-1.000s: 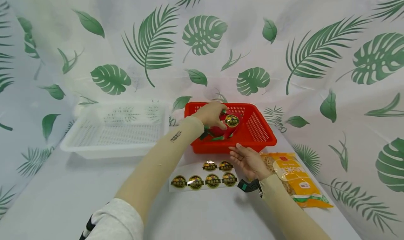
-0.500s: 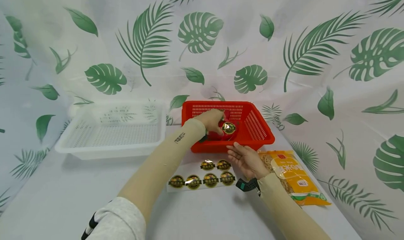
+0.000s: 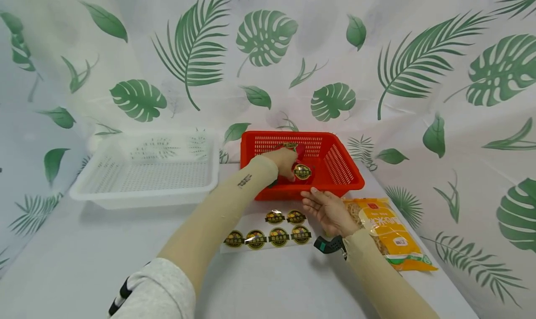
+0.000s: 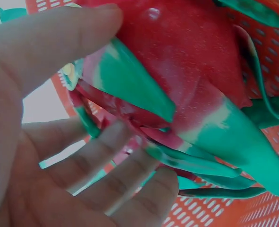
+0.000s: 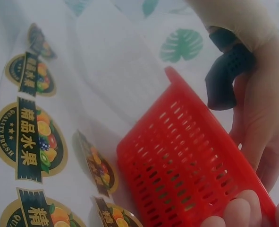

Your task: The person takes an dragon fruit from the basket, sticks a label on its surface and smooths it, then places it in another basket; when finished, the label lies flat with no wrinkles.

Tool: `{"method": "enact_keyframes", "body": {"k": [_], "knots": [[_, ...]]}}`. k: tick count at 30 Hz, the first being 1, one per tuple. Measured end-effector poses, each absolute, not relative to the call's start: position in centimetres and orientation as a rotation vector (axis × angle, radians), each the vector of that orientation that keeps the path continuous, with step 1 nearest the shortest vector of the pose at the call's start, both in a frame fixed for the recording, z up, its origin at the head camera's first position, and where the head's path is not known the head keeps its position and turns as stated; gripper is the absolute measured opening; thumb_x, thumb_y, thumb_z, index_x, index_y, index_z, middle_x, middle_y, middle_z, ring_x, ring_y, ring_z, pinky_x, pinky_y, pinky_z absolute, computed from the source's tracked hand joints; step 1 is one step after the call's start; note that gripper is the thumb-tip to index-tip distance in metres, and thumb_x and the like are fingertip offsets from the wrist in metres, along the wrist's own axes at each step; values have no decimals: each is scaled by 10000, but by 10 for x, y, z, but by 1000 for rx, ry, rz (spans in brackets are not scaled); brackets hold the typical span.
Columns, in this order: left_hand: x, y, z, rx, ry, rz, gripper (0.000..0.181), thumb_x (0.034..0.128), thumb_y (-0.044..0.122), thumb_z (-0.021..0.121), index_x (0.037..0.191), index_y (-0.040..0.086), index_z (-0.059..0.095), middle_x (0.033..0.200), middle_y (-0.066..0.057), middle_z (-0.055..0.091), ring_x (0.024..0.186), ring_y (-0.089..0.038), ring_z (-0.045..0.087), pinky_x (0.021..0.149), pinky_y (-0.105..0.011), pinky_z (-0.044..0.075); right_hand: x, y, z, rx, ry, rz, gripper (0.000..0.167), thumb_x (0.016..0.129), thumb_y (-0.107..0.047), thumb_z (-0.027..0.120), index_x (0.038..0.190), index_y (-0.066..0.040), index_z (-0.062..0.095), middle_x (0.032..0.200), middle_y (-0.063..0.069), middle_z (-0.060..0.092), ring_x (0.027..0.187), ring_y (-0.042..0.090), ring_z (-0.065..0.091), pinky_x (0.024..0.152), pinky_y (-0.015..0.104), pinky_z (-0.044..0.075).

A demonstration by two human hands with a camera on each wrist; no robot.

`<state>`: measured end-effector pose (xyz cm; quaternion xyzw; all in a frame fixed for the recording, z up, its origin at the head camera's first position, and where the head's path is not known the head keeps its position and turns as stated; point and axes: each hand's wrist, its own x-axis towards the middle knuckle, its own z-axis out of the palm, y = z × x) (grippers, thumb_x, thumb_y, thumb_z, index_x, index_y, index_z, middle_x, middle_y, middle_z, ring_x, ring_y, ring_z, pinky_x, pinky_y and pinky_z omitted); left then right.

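Inside the red basket [image 3: 353,181] my left hand [image 3: 285,162] holds a red dragon fruit [image 4: 191,61] with green-tipped scales, low in the basket. In the left wrist view the thumb lies against its skin and the fingers reach around the scales below. A round black-and-gold sticker [image 3: 302,171] is on this fruit. Behind the hand, another red fruit with a similar sticker [image 3: 289,145] partly shows. At the basket's front rim my right hand [image 3: 328,214] has its fingers loosely bent, the fingertips by the rim; they hold nothing visible.
A white plastic basket [image 3: 144,197] stands left of the red one. In front of the red basket lies a sheet with several round stickers [image 3: 278,237]. An orange food packet [image 3: 389,235] lies at the right table edge. A leaf-patterned cloth [image 3: 268,91] hangs behind.
My left hand has lowered the dragon fruit deeper into the red basket. The right hand has stayed by the front rim, and the head view has shifted slightly.
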<state>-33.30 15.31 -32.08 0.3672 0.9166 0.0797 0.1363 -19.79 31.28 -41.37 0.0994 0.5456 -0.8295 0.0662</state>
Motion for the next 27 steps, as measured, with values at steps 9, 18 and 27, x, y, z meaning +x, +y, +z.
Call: {"method": "enact_keyframes", "body": {"k": [9, 18, 27], "knots": [[-330, 154, -321, 957, 2676, 163, 646, 950, 344, 769, 1493, 116, 503, 1410, -48, 659, 1273, -183, 626, 1153, -420, 488, -200, 312, -412, 385, 1691, -2461, 254, 1068, -327, 565, 1103, -119, 705, 977, -24, 812, 844, 107, 757, 866, 225, 613], [-342, 147, -331, 974, 2723, 266, 698, 960, 409, 730, 1528, 102, 466, 1448, -51, 628, 1236, -184, 629, 1134, -390, 503, -202, 316, -413, 367, 1858, -2349, 503, 1079, -399, 527, 1411, -22, 496, 1055, -70, 783, 945, 90, 736, 922, 215, 594], [-309, 117, -340, 1153, 2939, 373, 678, 1001, 480, 643, 1565, 167, 435, 1603, -79, 473, 1475, -295, 471, 1186, -457, 458, -183, 333, -417, 378, 2193, -2090, 647, 1084, -469, 488, 1559, -40, 396, 1346, 33, 702, 1111, 126, 703, 1009, 241, 563]]}}
